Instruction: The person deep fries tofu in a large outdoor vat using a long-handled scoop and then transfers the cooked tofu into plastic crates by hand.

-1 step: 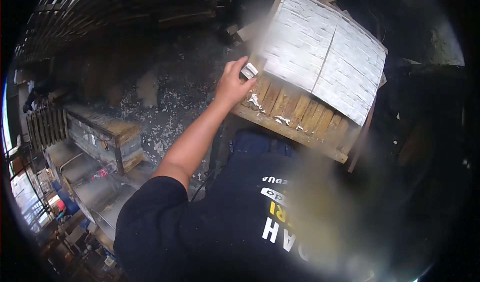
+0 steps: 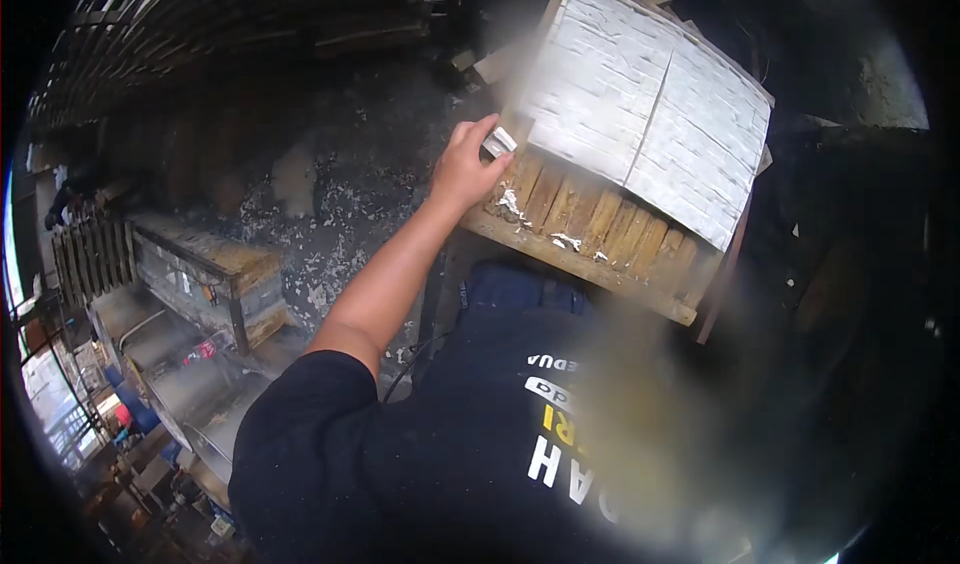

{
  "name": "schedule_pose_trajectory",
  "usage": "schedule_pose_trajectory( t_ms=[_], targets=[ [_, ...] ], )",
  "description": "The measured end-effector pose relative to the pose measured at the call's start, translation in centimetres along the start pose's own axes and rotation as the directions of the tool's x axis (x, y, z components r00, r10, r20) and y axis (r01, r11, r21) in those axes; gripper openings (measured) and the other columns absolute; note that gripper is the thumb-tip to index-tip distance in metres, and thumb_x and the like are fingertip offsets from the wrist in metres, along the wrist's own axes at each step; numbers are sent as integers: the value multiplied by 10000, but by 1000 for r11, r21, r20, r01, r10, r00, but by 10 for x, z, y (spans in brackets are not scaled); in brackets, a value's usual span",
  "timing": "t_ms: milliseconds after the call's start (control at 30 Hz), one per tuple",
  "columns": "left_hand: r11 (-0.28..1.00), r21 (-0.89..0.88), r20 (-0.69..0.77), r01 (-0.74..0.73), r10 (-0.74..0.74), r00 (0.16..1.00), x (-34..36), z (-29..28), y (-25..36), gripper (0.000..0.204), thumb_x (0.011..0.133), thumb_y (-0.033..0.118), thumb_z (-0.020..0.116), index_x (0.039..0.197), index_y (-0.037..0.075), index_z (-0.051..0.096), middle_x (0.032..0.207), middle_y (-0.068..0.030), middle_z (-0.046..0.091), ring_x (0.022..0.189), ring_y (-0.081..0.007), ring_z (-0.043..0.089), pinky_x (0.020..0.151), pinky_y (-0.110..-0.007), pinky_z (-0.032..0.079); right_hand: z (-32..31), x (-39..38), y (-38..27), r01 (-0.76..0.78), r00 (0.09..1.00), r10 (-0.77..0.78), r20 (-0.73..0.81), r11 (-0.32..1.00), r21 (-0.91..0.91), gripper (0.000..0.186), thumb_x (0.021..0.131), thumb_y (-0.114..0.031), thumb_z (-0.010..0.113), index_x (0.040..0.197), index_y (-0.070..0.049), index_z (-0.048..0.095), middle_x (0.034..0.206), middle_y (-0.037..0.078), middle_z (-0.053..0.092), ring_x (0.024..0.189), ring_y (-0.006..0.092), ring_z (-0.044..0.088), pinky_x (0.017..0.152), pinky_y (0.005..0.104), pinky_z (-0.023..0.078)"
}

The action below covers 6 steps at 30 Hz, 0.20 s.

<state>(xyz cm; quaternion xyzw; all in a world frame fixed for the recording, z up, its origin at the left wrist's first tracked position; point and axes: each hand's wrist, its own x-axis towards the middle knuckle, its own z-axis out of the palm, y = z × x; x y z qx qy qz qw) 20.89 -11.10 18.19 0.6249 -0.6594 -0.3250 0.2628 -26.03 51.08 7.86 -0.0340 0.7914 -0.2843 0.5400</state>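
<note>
My left hand point(image 2: 465, 172) reaches out to the left edge of a slatted wooden board. Its thumb and fingers are closed round a small white block point(image 2: 499, 142). Beside the hand, two white slabs point(image 2: 600, 74) lie side by side on the board, split by a narrow dark gap. Their surfaces carry a brick-like pattern of lines. Bare wooden slats point(image 2: 590, 214) show along the near side, dotted with white crumbs point(image 2: 510, 202). My right hand is not in view, and a blurred smear covers the lower right of the picture.
Speckled dark floor point(image 2: 330, 214) lies left of the board. Farther left stands a box-like bench with a wooden top point(image 2: 215, 244), near grey troughs or tanks point(image 2: 190, 364). Wooden slats point(image 2: 95, 254) stand at its far end. Dark shade covers the right side.
</note>
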Motion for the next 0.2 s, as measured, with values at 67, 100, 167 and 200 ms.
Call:
schedule_pose_trajectory(
  t_ms=[67, 100, 167, 200],
  targets=[
    [997, 76, 38, -3, 0, 999, 10, -8, -1, 633, 856, 401, 757, 1387, 111, 570, 1258, -161, 598, 1134, -362, 623, 951, -448, 521, 22, -10, -65, -98, 989, 98, -112, 995, 8, 295, 985, -180, 672, 1251, -63, 623, 885, 14, 655, 691, 96, 613, 535, 244, 500],
    [989, 149, 86, 19, -32, 996, 18, -7, -3, 635, 861, 439, 744, 1375, 104, 577, 1258, -167, 602, 1124, -361, 629, 938, -449, 525, 44, -26, -117, -64, 986, 62, -153, 998, -7, 311, 1005, -232, 645, 1273, -78, 614, 887, 7, 632, 682, 100, 611, 506, 253, 494],
    [982, 151, 113, 113, -131, 985, 31, -4, -4, 644, 866, 465, 735, 1375, 104, 576, 1253, -174, 606, 1126, -362, 630, 940, -450, 524, 26, -25, -140, -32, 973, 29, -228, 999, -11, 343, 1019, -260, 621, 1311, -80, 596, 906, -2, 613, 675, 96, 603, 511, 253, 493],
    [964, 174, 124, 199, -222, 967, 38, -2, -4, 653, 871, 491, 726, 1375, 104, 575, 1247, -182, 609, 1129, -362, 631, 942, -451, 522, 21, -29, -137, -38, 972, 33, -234, 999, -16, 343, 1019, -260, 621, 1311, -80, 596, 906, -2, 613, 675, 96, 603, 511, 253, 493]
  ],
)
